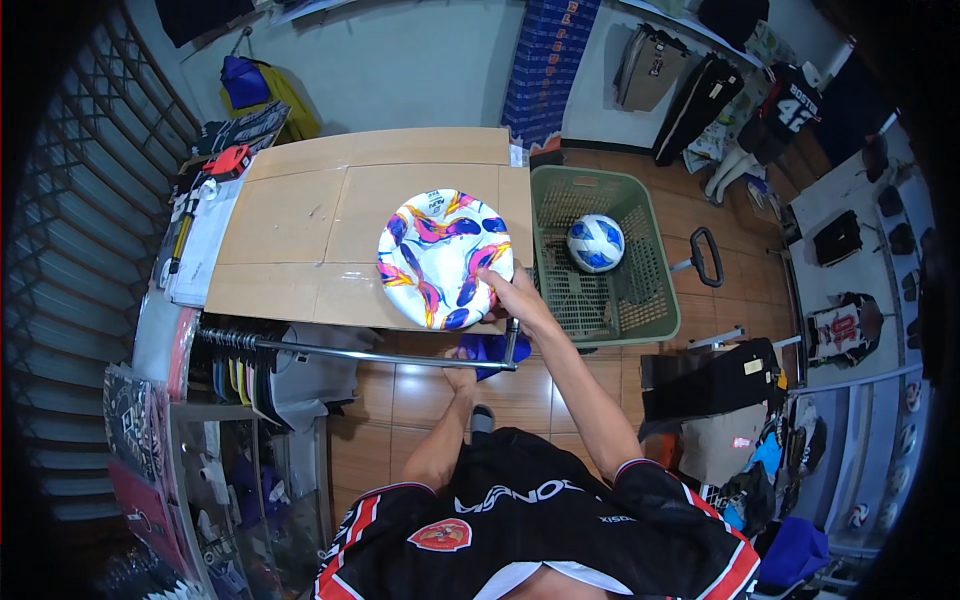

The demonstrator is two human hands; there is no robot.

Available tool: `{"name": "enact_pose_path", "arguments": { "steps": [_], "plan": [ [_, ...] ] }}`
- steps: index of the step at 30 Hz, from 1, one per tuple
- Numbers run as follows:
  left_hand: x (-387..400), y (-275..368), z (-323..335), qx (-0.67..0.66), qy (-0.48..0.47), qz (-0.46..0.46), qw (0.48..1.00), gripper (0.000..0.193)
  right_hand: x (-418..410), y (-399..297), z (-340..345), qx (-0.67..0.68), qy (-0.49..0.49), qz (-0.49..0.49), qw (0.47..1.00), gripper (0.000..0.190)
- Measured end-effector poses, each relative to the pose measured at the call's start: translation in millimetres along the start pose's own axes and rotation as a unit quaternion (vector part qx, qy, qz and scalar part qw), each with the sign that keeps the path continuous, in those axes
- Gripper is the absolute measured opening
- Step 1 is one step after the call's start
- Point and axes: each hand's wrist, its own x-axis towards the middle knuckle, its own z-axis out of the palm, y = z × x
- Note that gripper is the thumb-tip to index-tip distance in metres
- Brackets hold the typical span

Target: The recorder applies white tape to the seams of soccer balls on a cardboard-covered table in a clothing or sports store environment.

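Note:
A flattened white ball with pink, purple and orange swirls (442, 262) lies at the near right part of a cardboard-covered table (285, 217). My right hand (517, 296) grips its right edge, thumb on top. Below the table edge, my left hand (461, 367) is at a purple cloth or bag (487, 349), partly hidden by the metal rail; what its fingers do there cannot be made out. To the right, a white and blue soccer ball (595, 243) rests in a green plastic basket (660, 289).
A metal clothes rail (375, 356) with hangers runs along the table's near edge. A red tape measure (227, 162) and a yellow-handled tool (180, 238) lie at the left. A black pull handle (706, 257) stands beside the basket. Hanging trousers (709, 379) are at the right.

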Motion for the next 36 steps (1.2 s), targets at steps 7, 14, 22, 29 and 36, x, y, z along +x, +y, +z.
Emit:
{"name": "enact_pose_path", "arguments": {
  "steps": [7, 14, 22, 29, 36],
  "plan": [
    [11, 12, -44, -0.013, 0.07, -0.082, 0.994, 0.022, 0, 0, -6, 0.004, 0.003, -0.002, 1.0, 0.047],
    [15, -58, -213, 0.183, 0.196, -0.146, 0.952, 0.036, 47, 6, -3, -0.174, 0.112, -0.165, 0.964, 0.059],
    [-28, 29, -296, 0.091, 0.257, -0.143, 0.951, 0.031, -3, -54, 46, -0.509, 0.093, -0.114, 0.848, 0.142],
    [-18, 153, -322, 0.03, 0.328, 0.031, 0.944, 0.021, -10, -47, 55, -0.556, 0.061, -0.211, 0.802, 0.15],
    [5, 313, -298, 0.12, 0.243, 0.202, 0.941, 0.011, 0, -54, 58, -0.434, 0.09, -0.273, 0.854, 0.119]
  ]
}}
